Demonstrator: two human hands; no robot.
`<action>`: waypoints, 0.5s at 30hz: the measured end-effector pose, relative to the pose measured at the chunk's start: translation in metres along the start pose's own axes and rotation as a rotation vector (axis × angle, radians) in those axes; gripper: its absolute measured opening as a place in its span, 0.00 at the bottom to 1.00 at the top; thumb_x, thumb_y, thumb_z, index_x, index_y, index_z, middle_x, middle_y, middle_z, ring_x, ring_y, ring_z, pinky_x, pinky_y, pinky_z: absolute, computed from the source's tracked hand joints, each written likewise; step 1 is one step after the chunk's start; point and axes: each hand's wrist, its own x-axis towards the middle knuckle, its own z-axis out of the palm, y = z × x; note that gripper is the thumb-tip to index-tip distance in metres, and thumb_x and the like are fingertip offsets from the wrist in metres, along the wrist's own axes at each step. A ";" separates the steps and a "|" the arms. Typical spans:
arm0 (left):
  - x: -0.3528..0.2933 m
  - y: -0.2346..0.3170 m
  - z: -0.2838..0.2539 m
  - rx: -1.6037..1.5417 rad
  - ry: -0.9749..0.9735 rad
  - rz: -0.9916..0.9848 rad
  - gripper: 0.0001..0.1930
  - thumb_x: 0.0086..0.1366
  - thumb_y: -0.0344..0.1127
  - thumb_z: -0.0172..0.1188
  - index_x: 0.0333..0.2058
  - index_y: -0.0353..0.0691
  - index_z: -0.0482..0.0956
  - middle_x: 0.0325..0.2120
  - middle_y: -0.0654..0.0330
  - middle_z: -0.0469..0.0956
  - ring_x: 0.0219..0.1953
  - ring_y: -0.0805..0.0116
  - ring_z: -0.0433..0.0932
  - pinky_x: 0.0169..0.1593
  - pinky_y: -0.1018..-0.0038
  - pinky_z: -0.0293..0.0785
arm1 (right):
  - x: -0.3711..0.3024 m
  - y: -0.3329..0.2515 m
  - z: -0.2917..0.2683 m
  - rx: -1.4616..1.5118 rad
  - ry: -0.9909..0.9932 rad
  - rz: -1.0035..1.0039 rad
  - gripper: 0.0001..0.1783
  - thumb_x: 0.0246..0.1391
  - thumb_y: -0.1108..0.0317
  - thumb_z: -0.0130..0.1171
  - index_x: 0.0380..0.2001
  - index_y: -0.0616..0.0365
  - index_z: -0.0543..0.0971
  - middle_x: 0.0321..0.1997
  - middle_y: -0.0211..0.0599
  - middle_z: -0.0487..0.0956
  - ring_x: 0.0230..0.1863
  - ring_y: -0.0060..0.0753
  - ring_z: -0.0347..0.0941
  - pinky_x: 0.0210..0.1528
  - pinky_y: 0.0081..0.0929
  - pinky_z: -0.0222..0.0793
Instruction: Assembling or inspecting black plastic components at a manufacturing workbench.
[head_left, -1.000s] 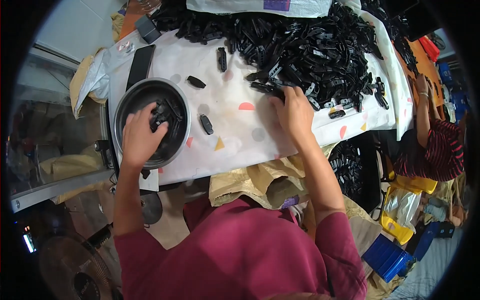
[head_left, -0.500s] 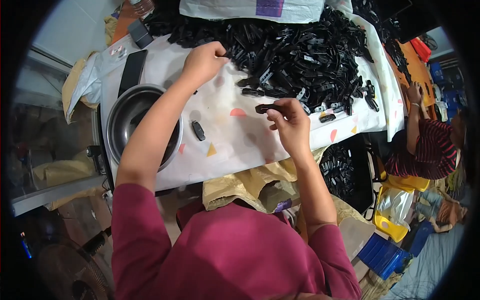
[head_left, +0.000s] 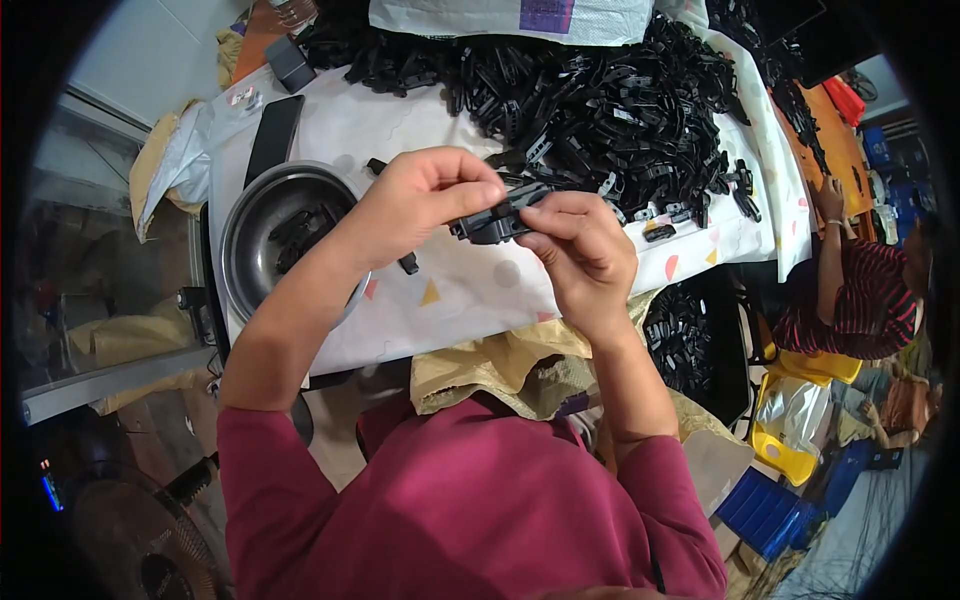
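Observation:
Above the patterned white tablecloth, my two hands meet over black plastic parts [head_left: 490, 228], seemingly two pieces held against each other. Their exact kind cannot be made out. My left hand [head_left: 425, 200] pinches the left end between thumb and fingers. The right end is gripped by my right hand [head_left: 590, 255], its fingers curled. Just beyond them spreads a big heap of similar black parts [head_left: 620, 120]. A loose black part [head_left: 408, 264] lies partly hidden under my left wrist. Left of my forearm stands a steel bowl [head_left: 228, 250] with several black parts [head_left: 300, 235] inside.
A flat black phone-like slab [head_left: 273, 142] and a dark grey box [head_left: 290, 62] lie at the far left. A white sack [head_left: 600, 20] rests behind the heap. Below the table's right edge is a container of black parts [head_left: 680, 340]. A person in a striped shirt [head_left: 840, 310] works at right.
My left hand has come back from the heap's edge toward me and right, meeting my right hand. Black parts are now held between both hands, and the bowl's contents show more.

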 end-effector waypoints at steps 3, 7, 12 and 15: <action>0.001 0.010 0.008 0.059 0.001 0.023 0.12 0.59 0.29 0.56 0.42 0.32 0.73 0.30 0.64 0.75 0.31 0.81 0.72 0.36 0.85 0.69 | -0.001 -0.004 -0.001 -0.024 0.036 -0.006 0.12 0.38 0.84 0.62 0.32 0.64 0.78 0.32 0.37 0.74 0.33 0.25 0.70 0.31 0.16 0.66; -0.001 0.015 0.006 0.359 -0.030 0.083 0.13 0.58 0.30 0.57 0.42 0.34 0.75 0.31 0.63 0.76 0.31 0.80 0.73 0.33 0.84 0.69 | 0.000 -0.008 -0.002 -0.078 0.022 -0.002 0.12 0.38 0.84 0.62 0.31 0.63 0.78 0.32 0.37 0.74 0.31 0.25 0.70 0.30 0.17 0.67; -0.012 0.022 0.019 0.936 0.074 0.385 0.13 0.55 0.31 0.58 0.41 0.36 0.76 0.34 0.59 0.76 0.31 0.73 0.75 0.32 0.80 0.70 | -0.006 -0.016 0.005 -0.119 0.068 0.036 0.12 0.36 0.85 0.62 0.30 0.64 0.77 0.31 0.39 0.74 0.29 0.26 0.71 0.28 0.19 0.68; -0.021 0.024 0.028 0.986 0.028 0.321 0.18 0.50 0.31 0.63 0.41 0.36 0.75 0.35 0.53 0.77 0.34 0.59 0.77 0.36 0.72 0.72 | -0.009 -0.013 0.006 -0.198 0.115 -0.016 0.13 0.36 0.84 0.63 0.29 0.63 0.77 0.29 0.38 0.73 0.27 0.28 0.71 0.26 0.19 0.68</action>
